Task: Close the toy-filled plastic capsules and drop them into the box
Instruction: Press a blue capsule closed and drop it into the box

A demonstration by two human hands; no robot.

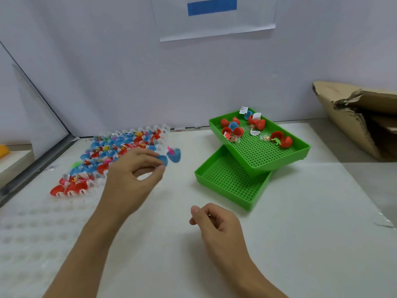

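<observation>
A clear holder tray [165,129] at the left holds several open red and blue capsules with small toys inside. My left hand [133,175] pinches one half of an open blue capsule [173,155] just right of that tray; a pink toy sticks out of its other half. My right hand [214,222] hovers over the table in front, fingers loosely curled, holding nothing. A cardboard box [352,117] with torn flaps stands at the far right.
Two green perforated trays sit right of centre: the upper tray [279,155] holds several red and blue capsules, toys and paper slips and rests tilted on the lower tray [227,188]. A white wall runs along the back. A clear moulded sheet [32,229] covers the left foreground.
</observation>
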